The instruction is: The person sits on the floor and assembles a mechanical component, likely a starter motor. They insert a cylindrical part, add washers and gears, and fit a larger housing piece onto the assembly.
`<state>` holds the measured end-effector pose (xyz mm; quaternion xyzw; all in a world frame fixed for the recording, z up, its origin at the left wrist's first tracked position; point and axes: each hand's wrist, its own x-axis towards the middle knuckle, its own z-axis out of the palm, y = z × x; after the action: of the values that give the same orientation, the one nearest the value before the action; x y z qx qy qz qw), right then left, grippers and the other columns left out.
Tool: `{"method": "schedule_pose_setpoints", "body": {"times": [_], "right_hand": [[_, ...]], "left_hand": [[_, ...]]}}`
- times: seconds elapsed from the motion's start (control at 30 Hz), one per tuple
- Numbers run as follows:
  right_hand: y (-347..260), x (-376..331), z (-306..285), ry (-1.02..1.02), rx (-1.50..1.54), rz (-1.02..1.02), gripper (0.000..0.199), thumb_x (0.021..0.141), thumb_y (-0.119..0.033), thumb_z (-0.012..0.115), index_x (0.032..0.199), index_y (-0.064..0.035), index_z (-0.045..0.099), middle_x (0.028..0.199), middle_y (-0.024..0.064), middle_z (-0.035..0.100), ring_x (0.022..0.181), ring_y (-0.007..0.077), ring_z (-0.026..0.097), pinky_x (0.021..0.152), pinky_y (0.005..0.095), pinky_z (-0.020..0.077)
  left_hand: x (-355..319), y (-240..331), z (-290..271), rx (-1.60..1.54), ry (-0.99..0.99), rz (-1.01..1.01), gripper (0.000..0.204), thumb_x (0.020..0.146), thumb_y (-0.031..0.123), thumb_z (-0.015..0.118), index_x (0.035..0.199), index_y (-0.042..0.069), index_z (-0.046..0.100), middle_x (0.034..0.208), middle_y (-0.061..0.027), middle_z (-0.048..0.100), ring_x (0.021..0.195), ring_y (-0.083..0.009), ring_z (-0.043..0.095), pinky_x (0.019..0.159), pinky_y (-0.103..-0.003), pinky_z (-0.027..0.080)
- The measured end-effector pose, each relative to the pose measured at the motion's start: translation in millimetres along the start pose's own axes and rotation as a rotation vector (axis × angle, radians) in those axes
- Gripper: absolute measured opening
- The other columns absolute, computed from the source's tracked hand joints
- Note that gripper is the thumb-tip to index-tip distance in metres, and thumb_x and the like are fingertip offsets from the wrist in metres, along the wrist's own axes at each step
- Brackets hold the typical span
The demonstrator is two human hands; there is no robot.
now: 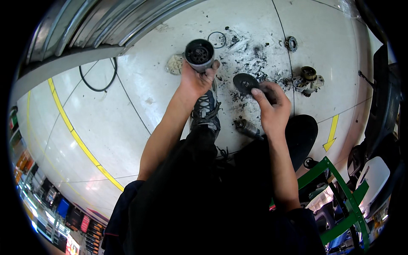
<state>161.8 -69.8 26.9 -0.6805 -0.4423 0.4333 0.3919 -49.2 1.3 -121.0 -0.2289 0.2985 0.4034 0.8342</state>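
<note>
My left hand (pixel 199 77) is wrapped round a grey metal cylindrical housing (pixel 199 54), its open top facing up and dark, sooty holes showing inside. A flat black disc (pixel 245 83) with a small centre detail is pinched by its edge in my right hand (pixel 271 101). The disc is apart from the housing, to its right. Both hands are smudged with dark dirt. Between my arms, my shoe (pixel 205 111) rests on the floor. Partly under the right wrist lies a dark metal cylindrical part (pixel 247 128).
Black debris (pixel 255 59) litters the tiles. A thin ring (pixel 217 39), a toothed ring (pixel 291 43), a metal assembly (pixel 308 80) and a pale casting (pixel 174 64) lie around. A black hoop (pixel 98 89) is left, near the metal shutter (pixel 102 25); a green frame (pixel 340 199) stands right.
</note>
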Motion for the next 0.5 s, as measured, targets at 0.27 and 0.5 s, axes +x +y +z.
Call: {"method": "schedule_pose_setpoints", "body": {"times": [0.27, 0.5], "right_hand": [[-30.6, 4.2, -0.1, 0.092, -0.139, -0.988, 0.021, 0.067, 0.009, 0.078, 0.079, -0.0009, 0.064, 0.087, 0.0136, 0.065, 0.087, 0.0334, 0.069, 0.072, 0.0394, 0.0580], [-31.5, 0.2, 6.8, -0.006, 0.130, -0.190, 0.014, 0.080, 0.001, 0.074, 0.089, 0.0015, 0.063, 0.089, 0.0125, 0.067, 0.078, 0.0174, 0.067, 0.068, 0.0284, 0.0536]], "left_hand": [[-15.1, -23.7, 15.0, 0.212, 0.102, 0.149, 0.070, 0.100, 0.063, 0.019, 0.119, 0.010, 0.060, 0.116, -0.0065, 0.067, 0.106, -0.0210, 0.065, 0.088, -0.035, 0.056], [-28.9, -31.6, 31.4, 0.237, 0.207, 0.117, 0.067, 0.100, 0.063, 0.024, 0.121, 0.011, 0.060, 0.117, -0.0076, 0.067, 0.112, -0.0234, 0.062, 0.102, -0.040, 0.048]]}}
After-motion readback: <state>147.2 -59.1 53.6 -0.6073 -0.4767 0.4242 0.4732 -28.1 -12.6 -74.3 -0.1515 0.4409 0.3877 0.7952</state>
